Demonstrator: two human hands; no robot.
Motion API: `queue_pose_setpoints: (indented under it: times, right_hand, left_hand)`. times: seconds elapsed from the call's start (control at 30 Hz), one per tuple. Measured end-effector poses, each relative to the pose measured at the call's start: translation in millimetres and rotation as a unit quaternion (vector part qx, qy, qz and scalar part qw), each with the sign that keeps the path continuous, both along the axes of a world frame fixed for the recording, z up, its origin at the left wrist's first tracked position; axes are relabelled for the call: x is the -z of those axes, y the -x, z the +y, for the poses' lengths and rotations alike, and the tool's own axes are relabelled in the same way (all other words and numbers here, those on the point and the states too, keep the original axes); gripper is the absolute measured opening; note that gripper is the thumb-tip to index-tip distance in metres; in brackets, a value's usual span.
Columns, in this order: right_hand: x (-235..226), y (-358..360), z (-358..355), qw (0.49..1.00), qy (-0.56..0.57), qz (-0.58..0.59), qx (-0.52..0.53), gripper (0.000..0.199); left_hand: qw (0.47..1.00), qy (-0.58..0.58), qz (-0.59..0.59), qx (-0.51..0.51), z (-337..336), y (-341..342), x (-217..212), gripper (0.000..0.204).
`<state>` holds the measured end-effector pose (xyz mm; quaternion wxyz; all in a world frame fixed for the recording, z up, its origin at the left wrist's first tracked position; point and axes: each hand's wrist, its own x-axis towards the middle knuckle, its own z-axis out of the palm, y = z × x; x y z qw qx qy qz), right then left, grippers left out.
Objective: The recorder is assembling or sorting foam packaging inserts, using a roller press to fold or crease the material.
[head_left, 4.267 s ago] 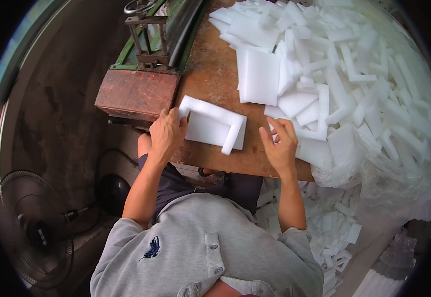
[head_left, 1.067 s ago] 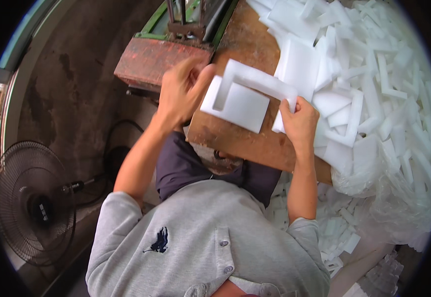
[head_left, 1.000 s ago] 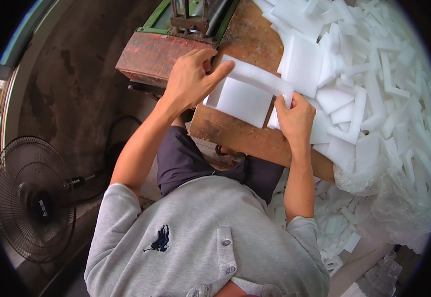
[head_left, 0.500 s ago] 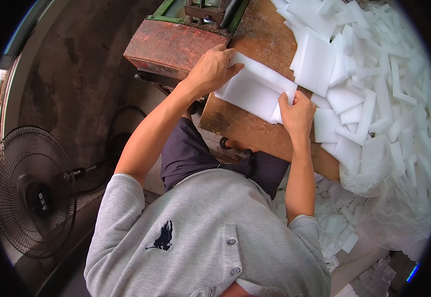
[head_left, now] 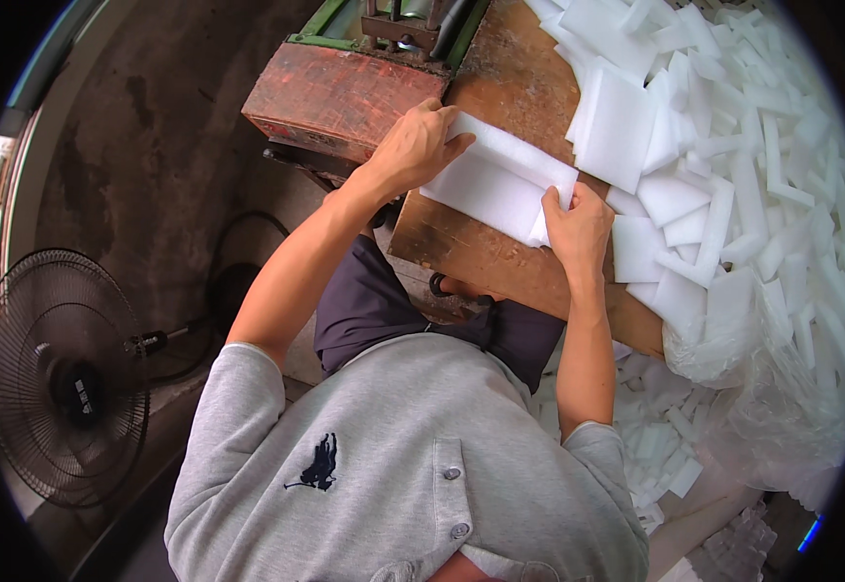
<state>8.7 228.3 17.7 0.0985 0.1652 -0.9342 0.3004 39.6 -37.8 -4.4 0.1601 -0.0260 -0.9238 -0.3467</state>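
A white foam tray-like piece [head_left: 490,189] with raised edges lies over the wooden table [head_left: 461,242] in front of me. My left hand [head_left: 421,144] grips its left end, the thumb on the inner side and the fingers round the outside. At the other end my right hand [head_left: 579,221] pinches the right corner between thumb and fingers. Along the far side a raised foam wall runs from one hand to the other. The fingertips behind the foam are partly hidden.
White foam sheets and strips [head_left: 704,165] are heaped on the table's right, beside a clear plastic bag [head_left: 752,388]. A red wooden block [head_left: 345,92] on a green machine stands at the far left. A black fan [head_left: 68,378] is on my left. More foam scraps [head_left: 650,436] lie below.
Both hands keep their hold on the foam piece. Its left end and my left hand have shifted slightly nearer to me; otherwise little differs.
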Motion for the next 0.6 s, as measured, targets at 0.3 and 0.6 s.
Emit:
queue_pose_setpoints:
  times: [0.3,0.6]
  right_hand:
    - [10,2,4,0.999,0.03,0.015,-0.013,0.032]
    - [10,11,2,1.0,0.007,-0.026,-0.013,0.037]
  left_hand:
    - [1.0,0.006,-0.01,-0.01,6,-1,2,0.029]
    - [1.0,0.008,-0.008,-0.015,6,1,5,0.028]
